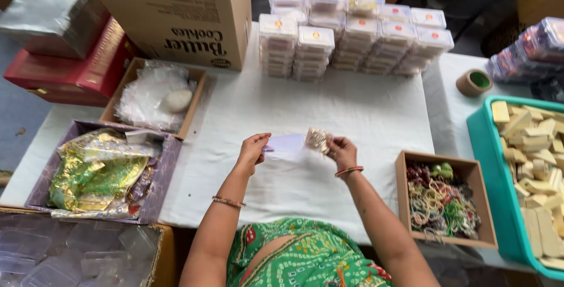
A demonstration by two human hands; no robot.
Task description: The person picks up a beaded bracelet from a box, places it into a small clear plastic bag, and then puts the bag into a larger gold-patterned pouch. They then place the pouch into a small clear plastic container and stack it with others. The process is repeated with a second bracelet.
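We stood at the white-clothed counter [352, 116]. Along its far edge rose a large brown cardboard carton [176, 14] and, beside it, stacks of clear lidded plastic boxes [352, 37]. At the right edge sat a teal plastic tray of pale yellow blocks [531, 163]. By the left edge lay a purple tray of gold and green foil wrappers [97, 172], and beyond it a small brown box of clear plastic bags [154, 96]. Near the front right corner was a small brown cardboard box of coloured bangles and bands [443, 205], and a roll of brown tape [473, 82] lay toward the far right corner.

Over the middle of the counter, toward its near edge, our left hand [252, 150] pinched one end of a small clear plastic pouch [286, 143], its grip closed on the film. Our right hand [342, 150] had its fingers clamped on a small glittering gold item [318, 139] at the pouch's other end; we could not tell whether it was already partly inside.

We judged the step in hand to be slipping the gold item into the pouch. The next move called for the left hand to keep the mouth of the pouch open and steady while the right pushed the item fully in.
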